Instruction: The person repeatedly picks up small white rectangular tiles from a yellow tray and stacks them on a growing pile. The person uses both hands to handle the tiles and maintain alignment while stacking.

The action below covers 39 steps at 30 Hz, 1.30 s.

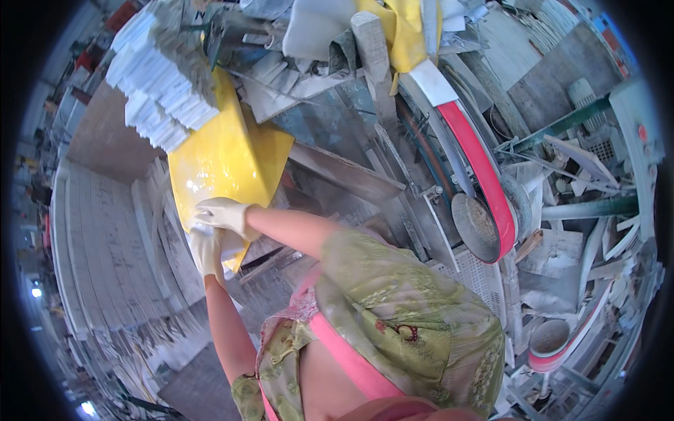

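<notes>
My right hand [223,212] and my left hand [206,251], both in whitish gloves, meet over the lower end of a glossy yellow sheet [217,165]. The right hand lies just above the left, and its fingers are curled. Fingers of my left hand are partly hidden beneath the right. Both hands seem closed around something pale and small, whose kind I cannot make out. The yellow sheet looks wet and drapes downward from a tall stack of white slabs [161,81], which stands just beyond my hands.
To my right runs a belt machine with a red belt [484,175] around a wheel [474,223]. Long grey boards [98,245] line the left side. A wooden plank [344,172] lies ahead of my right arm. Another round wheel [549,337] sits at lower right.
</notes>
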Each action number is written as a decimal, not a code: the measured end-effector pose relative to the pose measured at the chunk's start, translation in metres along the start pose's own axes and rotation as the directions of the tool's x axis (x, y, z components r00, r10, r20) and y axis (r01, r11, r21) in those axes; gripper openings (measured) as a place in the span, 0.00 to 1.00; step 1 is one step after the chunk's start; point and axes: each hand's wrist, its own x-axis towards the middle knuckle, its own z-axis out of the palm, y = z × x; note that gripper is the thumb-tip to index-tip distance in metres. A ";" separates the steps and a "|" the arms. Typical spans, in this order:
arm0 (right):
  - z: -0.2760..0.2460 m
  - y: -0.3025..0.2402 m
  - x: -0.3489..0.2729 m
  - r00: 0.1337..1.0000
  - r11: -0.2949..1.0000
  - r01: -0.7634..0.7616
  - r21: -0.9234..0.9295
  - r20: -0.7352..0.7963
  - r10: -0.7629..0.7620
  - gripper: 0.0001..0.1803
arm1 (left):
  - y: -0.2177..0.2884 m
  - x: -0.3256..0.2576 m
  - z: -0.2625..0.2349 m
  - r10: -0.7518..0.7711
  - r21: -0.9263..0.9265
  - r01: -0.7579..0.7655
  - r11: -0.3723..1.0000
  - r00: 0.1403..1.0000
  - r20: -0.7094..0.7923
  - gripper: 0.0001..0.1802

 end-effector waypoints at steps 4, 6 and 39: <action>-0.076 0.015 -0.062 0.936 0.999 0.048 -0.010 -0.348 -0.048 0.25 | 0.003 -0.013 0.004 0.103 -0.081 -0.109 0.991 0.992 -0.074 0.39; -0.154 0.034 -0.110 0.853 0.988 0.071 -0.139 -0.505 -0.132 0.25 | 0.000 -0.011 0.005 0.028 -0.011 -0.028 1.000 0.998 -0.060 0.39; -0.493 0.105 -0.253 0.403 0.221 -0.891 -0.398 -0.915 -0.020 0.52 | -0.061 0.028 0.019 -0.073 0.007 0.073 0.997 0.995 -0.070 0.47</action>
